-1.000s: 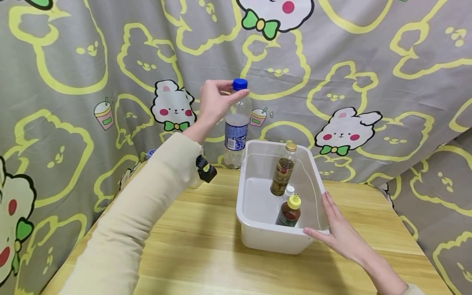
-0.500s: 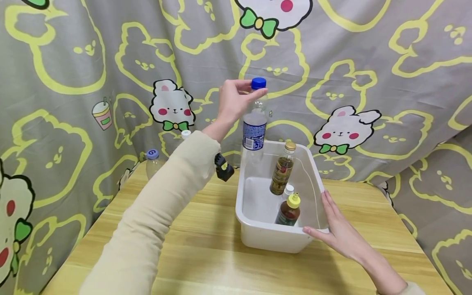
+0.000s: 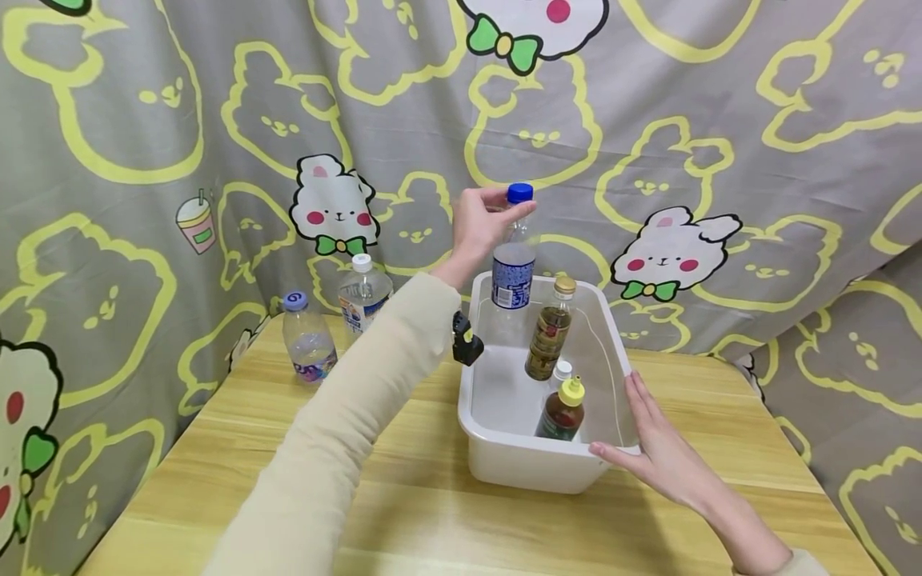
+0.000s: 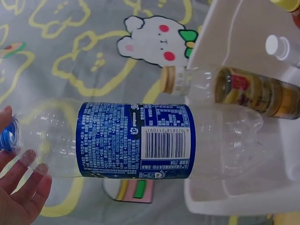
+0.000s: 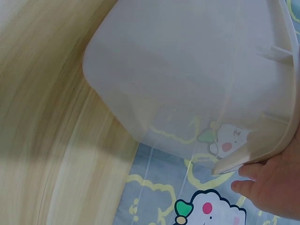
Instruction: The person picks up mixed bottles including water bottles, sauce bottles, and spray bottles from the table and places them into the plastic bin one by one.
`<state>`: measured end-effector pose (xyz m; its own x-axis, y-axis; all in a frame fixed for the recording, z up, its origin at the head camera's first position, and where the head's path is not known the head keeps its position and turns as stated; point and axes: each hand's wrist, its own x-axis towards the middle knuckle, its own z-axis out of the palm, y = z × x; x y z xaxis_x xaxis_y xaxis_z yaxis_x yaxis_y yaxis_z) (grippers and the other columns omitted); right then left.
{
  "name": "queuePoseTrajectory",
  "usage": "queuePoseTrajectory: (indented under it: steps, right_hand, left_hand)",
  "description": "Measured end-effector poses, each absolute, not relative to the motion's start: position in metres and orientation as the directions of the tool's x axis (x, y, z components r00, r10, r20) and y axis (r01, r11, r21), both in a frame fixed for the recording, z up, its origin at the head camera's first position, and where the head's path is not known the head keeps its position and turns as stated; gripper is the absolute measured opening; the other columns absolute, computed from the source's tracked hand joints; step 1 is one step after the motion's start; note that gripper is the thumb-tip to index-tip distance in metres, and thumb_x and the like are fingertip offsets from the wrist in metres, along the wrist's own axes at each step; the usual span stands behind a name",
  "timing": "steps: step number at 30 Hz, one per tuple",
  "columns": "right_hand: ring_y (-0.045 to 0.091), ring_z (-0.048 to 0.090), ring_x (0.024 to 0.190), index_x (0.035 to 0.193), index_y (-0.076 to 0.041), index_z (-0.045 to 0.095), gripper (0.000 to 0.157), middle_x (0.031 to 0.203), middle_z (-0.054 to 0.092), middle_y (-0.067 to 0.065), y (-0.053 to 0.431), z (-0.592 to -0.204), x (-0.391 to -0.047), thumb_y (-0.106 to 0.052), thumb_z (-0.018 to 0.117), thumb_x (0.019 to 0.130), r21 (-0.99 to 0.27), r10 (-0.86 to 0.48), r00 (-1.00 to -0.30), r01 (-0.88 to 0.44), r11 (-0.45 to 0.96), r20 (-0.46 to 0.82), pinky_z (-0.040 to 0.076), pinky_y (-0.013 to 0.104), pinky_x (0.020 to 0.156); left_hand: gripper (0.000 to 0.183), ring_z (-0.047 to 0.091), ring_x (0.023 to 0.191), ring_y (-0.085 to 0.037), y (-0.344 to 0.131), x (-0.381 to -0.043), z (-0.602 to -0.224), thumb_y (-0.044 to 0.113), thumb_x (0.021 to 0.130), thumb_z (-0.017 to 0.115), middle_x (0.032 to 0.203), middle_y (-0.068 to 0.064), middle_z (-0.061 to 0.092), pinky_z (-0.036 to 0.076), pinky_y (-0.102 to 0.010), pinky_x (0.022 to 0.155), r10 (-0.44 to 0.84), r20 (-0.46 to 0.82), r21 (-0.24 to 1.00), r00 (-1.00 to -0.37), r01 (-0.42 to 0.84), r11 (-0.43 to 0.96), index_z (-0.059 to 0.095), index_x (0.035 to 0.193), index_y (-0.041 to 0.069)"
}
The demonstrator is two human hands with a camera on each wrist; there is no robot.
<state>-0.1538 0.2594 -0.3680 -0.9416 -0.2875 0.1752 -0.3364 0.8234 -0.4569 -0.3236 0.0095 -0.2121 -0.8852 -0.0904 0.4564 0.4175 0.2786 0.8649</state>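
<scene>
My left hand (image 3: 479, 226) pinches a clear plastic bottle (image 3: 513, 276) by the neck, just below its blue cap. The bottle has a blue label, hangs upright, and its base is over the left part of a white plastic bin (image 3: 526, 468). In the left wrist view the bottle's label and barcode face the camera. At the bin's near right corner rests my right hand (image 3: 666, 448), thumb on the near rim and straight fingers along the right side. Inside the bin stand a gold-capped glass bottle (image 3: 549, 340), a yellow-capped sauce bottle (image 3: 562, 414) and a partly hidden white-capped bottle (image 3: 563, 370).
On the wooden table (image 3: 418, 512), left of the bin, stand a purple-capped clear bottle (image 3: 310, 344) and a white-capped clear bottle (image 3: 363, 294), the latter partly behind my left sleeve. A patterned grey curtain (image 3: 425, 144) hangs around the table.
My left hand has carried the blue-capped bottle rightward over the bin and then lowered it somewhat. The two bottles at the left have come into sight. My right hand stays put.
</scene>
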Motion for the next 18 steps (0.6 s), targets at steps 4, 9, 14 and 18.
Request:
queuePoseTrajectory:
  steps: [4, 9, 14, 18]
  right_hand:
    - [0.049, 0.017, 0.123, 0.141, 0.000, 0.001, 0.101, 0.146, -0.006, 0.017, 0.260, -0.368, -0.154, -0.045, 0.064, 0.077, -0.458, -0.288, -0.942, -0.336, 0.823, 0.173, 0.025, 0.063, 0.089]
    - [0.049, 0.017, 0.123, 0.141, 0.000, 0.001, 0.101, 0.146, -0.006, 0.017, 0.259, -0.368, -0.154, -0.046, 0.064, 0.077, -0.459, -0.287, -0.943, -0.332, 0.824, 0.168, 0.025, 0.063, 0.088]
    - [0.049, 0.017, 0.124, 0.141, 0.000, 0.001, 0.101, 0.146, -0.006, 0.017, 0.259, -0.368, -0.154, -0.045, 0.064, 0.077, -0.460, -0.289, -0.942, -0.336, 0.822, 0.173, 0.025, 0.064, 0.089]
    - [0.048, 0.016, 0.124, 0.141, -0.001, 0.001, 0.101, 0.146, -0.007, 0.016, 0.259, -0.368, -0.154, -0.045, 0.064, 0.077, -0.462, -0.291, -0.941, -0.338, 0.820, 0.172, 0.024, 0.064, 0.089]
  left_hand:
    - [0.033, 0.059, 0.064, -0.010, 0.017, -0.328, -0.226, 0.030, 0.067, 0.077, 0.076, 0.000, 0.067, 0.045, -0.020, 0.056, -0.094, 0.450, 0.860, -0.888, 0.403, 0.312, 0.070, 0.092, 0.010]
    - [0.034, 0.059, 0.065, -0.010, 0.023, -0.332, -0.243, 0.031, 0.068, 0.077, 0.077, -0.001, 0.067, 0.045, -0.020, 0.055, -0.093, 0.434, 0.864, -0.896, 0.384, 0.327, 0.070, 0.092, 0.009]
    - [0.036, 0.058, 0.067, -0.010, 0.028, -0.337, -0.259, 0.031, 0.068, 0.077, 0.077, -0.001, 0.066, 0.043, -0.019, 0.056, -0.107, 0.417, 0.862, -0.903, 0.355, 0.362, 0.070, 0.095, 0.010]
    - [0.037, 0.059, 0.069, -0.011, 0.031, -0.340, -0.270, 0.029, 0.067, 0.078, 0.080, -0.001, 0.067, 0.044, -0.020, 0.059, -0.131, 0.372, 0.879, -0.919, 0.304, 0.367, 0.069, 0.097, 0.010]
